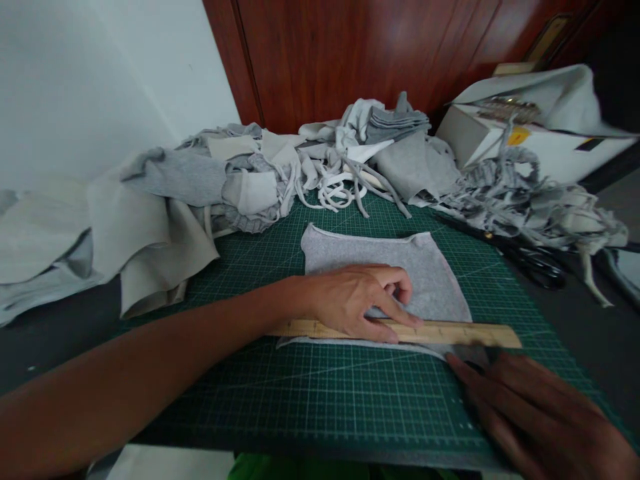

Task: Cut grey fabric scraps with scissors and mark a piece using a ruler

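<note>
Pressing rather than pinching is done by the left hand (363, 303), mid-frame: thumb and forefinger are set apart on the wooden ruler (460, 333), the other fingers curled over the cloth. Nothing is clamped in that grip. The right hand (545, 407), lower right of frame, is blurred; a dark object (473, 357) is seen at its fingertips, near the ruler's right end, but whether the grip is closed on it cannot be told.

The grey cloth (425, 257) is laid out right of frame centre, under the ruler, with a narrow strip showing on the near side. Judged soft, limp and very light, probably a bit stretchy; not fragile, but easily rucked or dragged askew. Best taken by its two far corners, or held flat under spread fingers. The ruler is judged stiff, light and apt to skid on fabric; it is best pressed near its middle, fingertips kept off the near edge.

Beneath, a green gridded mat (350, 400) is spread on the dark tabletop (580, 327). Black-handled scissors (543, 270) are left at right of frame. Fabric scraps (185, 177) are heaped across upper left and top centre; a white box (545, 153) is seen upper right.
</note>
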Demonstrator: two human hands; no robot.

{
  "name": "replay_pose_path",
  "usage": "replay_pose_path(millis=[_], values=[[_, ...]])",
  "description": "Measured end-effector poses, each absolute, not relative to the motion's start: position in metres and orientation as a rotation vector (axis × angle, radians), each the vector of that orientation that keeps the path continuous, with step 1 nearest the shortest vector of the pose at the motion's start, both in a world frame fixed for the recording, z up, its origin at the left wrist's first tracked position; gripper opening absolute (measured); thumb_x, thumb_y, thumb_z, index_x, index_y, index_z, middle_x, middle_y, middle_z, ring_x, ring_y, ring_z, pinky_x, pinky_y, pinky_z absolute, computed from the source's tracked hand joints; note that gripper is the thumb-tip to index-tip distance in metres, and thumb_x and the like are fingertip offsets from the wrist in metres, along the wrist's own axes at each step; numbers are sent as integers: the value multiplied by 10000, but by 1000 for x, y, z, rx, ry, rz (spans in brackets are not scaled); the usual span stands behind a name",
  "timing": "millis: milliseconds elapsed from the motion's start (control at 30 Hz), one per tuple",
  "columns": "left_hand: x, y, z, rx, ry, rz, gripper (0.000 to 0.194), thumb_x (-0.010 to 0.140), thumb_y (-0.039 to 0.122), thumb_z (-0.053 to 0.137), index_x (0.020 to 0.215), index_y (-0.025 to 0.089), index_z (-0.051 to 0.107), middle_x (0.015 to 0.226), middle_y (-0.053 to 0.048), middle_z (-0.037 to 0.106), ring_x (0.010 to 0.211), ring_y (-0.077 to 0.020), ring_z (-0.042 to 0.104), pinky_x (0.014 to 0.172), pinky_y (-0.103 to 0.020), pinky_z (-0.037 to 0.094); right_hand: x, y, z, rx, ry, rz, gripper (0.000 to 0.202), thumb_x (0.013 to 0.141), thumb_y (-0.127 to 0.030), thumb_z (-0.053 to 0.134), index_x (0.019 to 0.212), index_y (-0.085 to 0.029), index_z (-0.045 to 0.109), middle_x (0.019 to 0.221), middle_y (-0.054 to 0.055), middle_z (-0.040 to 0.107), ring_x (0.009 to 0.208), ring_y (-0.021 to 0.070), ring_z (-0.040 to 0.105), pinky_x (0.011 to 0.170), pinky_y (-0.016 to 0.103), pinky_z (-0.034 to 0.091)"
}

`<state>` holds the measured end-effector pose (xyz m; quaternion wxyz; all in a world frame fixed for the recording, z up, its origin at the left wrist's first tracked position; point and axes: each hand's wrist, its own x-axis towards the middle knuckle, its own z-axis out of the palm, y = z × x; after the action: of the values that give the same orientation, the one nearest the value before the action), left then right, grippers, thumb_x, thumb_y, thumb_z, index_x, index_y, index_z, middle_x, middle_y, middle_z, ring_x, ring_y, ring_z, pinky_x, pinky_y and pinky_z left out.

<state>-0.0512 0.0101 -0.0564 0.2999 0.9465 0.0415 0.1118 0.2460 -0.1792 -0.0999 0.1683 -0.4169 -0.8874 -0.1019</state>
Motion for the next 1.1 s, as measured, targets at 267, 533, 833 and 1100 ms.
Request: replay_pose_path(millis=[267,533,833,1100], values=[[-53,6,-53,2642,76,336,303,985,336,668,1245,228,781,1242,-111,629,1010,-199,599,956,-333,499,178,-167,-66,-1160,-2334,-163,320,1053,-138,527,1308,-117,720,906,99,758,845,242,704,805,373,618],[-55,2,-54,2725,156,383,294,933,294,725,1222,289,778,1275,-80,642,1033,-201,637,944,-335,510,156,-164,-76,-1271,-2230,-96,242,995,-87,576,1149,-77,763,938,137,733,867,273,669,770,436,608],[-54,1,-58,2794,143,486,293,953,297,705,1241,286,756,1252,-79,664,988,-192,650,883,-328,520,154,-170,-82,-1253,-2240,-145,286,1004,-61,547,1219,-35,733,870,92,737,825,256,685,831,434,579],[-55,2,-54,2784,134,444,339,940,293,709,1277,281,738,1284,-89,655,1013,-205,656,908,-339,533,155,-172,-92,-1261,-2228,-149,322,1016,-76,510,1252,-43,727,862,76,741,832,253,700,924,438,514]])
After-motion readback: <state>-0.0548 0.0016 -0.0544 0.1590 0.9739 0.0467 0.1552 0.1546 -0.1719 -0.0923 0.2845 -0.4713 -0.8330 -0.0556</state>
